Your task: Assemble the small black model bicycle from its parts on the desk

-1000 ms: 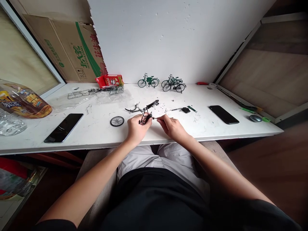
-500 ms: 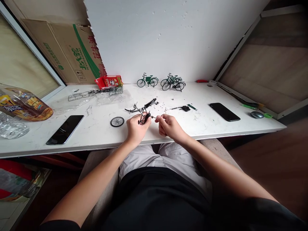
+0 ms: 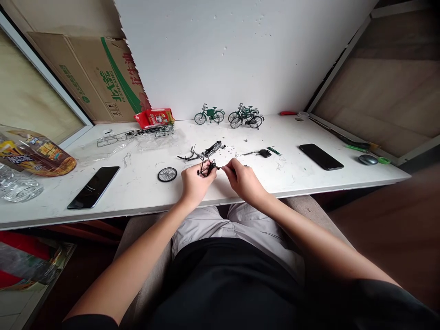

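Note:
My left hand (image 3: 194, 184) is closed around a partly built model bicycle (image 3: 206, 161), its dark frame between thumb and fingers. One wheel end points away from me, and a curved black strip (image 3: 185, 158) reaches out to the left. Close by on the right, my right hand (image 3: 244, 179) pinches a thin dark rod (image 3: 219, 168) whose tip meets the bicycle by my left thumb. Most of the rod is hidden in the fingers, so its kind cannot be told. A loose spoked wheel (image 3: 167, 174) lies flat left of my left hand.
Behind stand several small finished bicycles (image 3: 209, 114). Parts sprues (image 3: 151, 132) and a red packet (image 3: 156, 118) lie at back left. Phones (image 3: 94, 187) (image 3: 321, 156) flank my hands. Small black parts (image 3: 264, 153), a mouse (image 3: 367, 159) and a bottle (image 3: 37, 149) are also on the table.
My right hand has turned, its knuckles now higher and its fingers curled further over the rod. My left hand keeps the bicycle in nearly the same place. The view has shifted slightly.

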Motion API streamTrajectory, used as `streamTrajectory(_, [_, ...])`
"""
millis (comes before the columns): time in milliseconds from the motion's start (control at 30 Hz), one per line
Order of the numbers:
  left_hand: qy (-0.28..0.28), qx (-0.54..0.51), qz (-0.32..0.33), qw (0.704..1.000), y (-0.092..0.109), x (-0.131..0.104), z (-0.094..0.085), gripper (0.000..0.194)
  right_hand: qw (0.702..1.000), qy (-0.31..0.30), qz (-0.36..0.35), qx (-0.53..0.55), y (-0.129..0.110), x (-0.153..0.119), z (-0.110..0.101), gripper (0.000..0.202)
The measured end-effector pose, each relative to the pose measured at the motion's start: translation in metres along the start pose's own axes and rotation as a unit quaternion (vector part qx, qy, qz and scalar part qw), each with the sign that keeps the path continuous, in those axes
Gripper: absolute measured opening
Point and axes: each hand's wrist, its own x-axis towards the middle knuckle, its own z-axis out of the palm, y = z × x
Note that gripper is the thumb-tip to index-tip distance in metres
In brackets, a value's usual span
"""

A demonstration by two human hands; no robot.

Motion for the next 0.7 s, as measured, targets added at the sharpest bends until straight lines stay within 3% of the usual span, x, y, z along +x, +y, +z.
streamTrajectory(367, [-0.013, -0.074, -0.069, 0.995, -0.001, 0.002, 0.001, 0.026, 0.978, -0.061, -0.108, -0.166, 0.005, -0.003, -0.003, 0.02])
streamTrajectory(700, [-0.04, -0.06, -0.044, 0.996, -0.003, 0.002, -0.001, 0.019, 0.939, -0.056, -0.22, -0.26, 0.012, -0.006, -0.008, 0.022])
